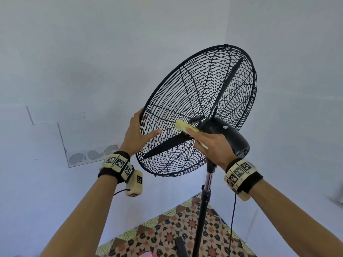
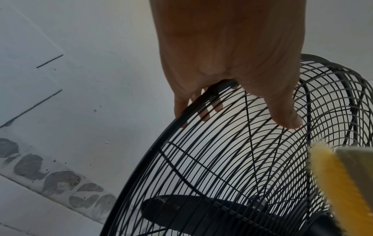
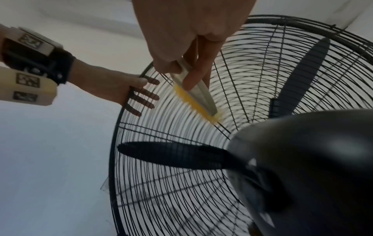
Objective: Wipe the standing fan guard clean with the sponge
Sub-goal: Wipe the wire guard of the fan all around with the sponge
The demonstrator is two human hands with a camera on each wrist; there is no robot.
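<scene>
You are gripping the rim of the one black wire fan guard (image 1: 200,93) with your left hand (image 1: 136,133), four fingers (image 3: 148,95) curling inside. Your right hand (image 1: 210,145) is pinching one yellow-bristled brush (image 1: 185,126), pressing it on the rear wires beside the motor housing (image 1: 228,136). Two blades (image 3: 173,155) are showing; white wall is lying well behind.

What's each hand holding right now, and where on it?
The right hand grips the yellow brush by its pale handle. The left hand holds the fan guard at its outer rim.

fan base (image 1: 197,254) cut off, sponge (image 2: 343,183) blurred
</scene>
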